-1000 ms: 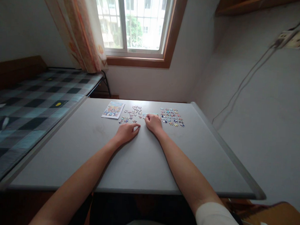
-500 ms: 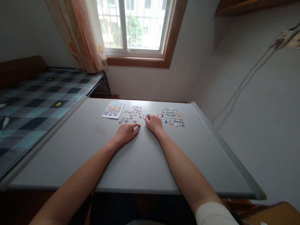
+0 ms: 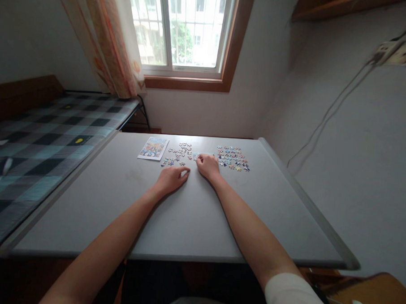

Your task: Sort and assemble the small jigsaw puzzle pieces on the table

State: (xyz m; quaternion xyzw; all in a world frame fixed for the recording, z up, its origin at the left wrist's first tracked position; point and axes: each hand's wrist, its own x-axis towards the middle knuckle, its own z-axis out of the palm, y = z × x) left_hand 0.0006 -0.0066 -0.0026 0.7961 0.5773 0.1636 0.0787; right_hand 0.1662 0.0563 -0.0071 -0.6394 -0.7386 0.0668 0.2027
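Note:
My right hand (image 3: pixel 207 164) is curled at the lower edge of a joined strip of jigsaw pieces (image 3: pixel 199 154), its fingertips closed on a small piece that they mostly hide. To its left, my left hand (image 3: pixel 171 178) rests on the table, thumb and forefinger drawn together with nothing visible between them. Loose jigsaw pieces (image 3: pixel 185 146) lie in a scattered group beyond the left hand. A larger group of loose pieces (image 3: pixel 233 157) spreads to the right of the right hand, several of them in rows.
A printed picture sheet (image 3: pixel 153 149) lies flat at the back left of the white table (image 3: pixel 193 223). A bed with a checked cover (image 3: pixel 66 123) runs along the left side. On the right wall a cable (image 3: pixel 321 123) hangs from a socket (image 3: pixel 392 52).

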